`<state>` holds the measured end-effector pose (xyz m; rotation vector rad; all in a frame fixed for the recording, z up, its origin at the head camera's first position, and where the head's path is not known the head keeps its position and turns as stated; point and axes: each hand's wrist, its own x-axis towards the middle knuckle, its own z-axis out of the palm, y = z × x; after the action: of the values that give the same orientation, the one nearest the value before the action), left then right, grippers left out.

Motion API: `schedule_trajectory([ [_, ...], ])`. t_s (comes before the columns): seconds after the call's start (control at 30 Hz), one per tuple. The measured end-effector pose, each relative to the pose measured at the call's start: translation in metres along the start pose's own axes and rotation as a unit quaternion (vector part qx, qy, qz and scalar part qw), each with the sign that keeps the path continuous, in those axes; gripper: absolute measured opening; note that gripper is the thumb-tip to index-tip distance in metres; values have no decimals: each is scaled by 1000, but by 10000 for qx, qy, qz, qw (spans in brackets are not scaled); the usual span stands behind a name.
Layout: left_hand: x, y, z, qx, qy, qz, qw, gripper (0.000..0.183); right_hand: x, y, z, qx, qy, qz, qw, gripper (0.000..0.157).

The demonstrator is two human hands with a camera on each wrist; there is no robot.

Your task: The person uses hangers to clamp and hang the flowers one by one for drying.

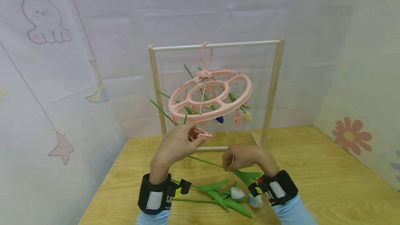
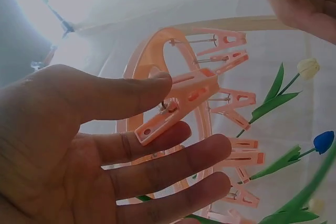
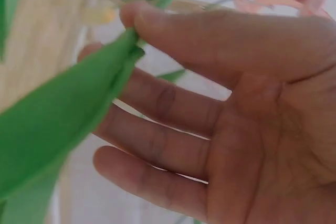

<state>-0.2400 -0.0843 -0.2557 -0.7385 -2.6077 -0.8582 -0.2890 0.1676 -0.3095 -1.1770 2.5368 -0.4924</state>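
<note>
My left hand (image 1: 176, 145) pinches a pink clothespin (image 2: 181, 103) between thumb and index finger, just below the front rim of a round pink clip hanger (image 1: 229, 107). My right hand (image 1: 245, 157) pinches the stem of an artificial tulip (image 3: 68, 103) where its green leaves begin. That stem points left, toward the space under my left hand. A bit of red shows near the right wrist strap, mostly hidden, so I cannot tell whether it is this tulip's bloom. Several tulips hang from the hanger's clips, among them a blue one (image 1: 219, 119) and a cream one (image 1: 247, 116).
The hanger hooks over the white rail (image 1: 243, 45) of a wooden-legged rack (image 1: 272, 89). On the wooden table (image 1: 312, 169), a white tulip (image 1: 237, 193) and a pale blue-white tulip (image 1: 255, 200) lie in front. Printed cloth (image 1: 103, 20) stands behind and at the sides.
</note>
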Motion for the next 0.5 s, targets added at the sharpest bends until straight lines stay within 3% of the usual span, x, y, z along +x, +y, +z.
schedule_trajectory([
  [0.3,1,1,0,-30,-42,-1,10000,22,-33,-7,-18,770,115,-250,9966,13],
  [0.5,2,0,1,-1,-144,153,9998,21,-41,-12,-27,891,877,-650,9900,12],
])
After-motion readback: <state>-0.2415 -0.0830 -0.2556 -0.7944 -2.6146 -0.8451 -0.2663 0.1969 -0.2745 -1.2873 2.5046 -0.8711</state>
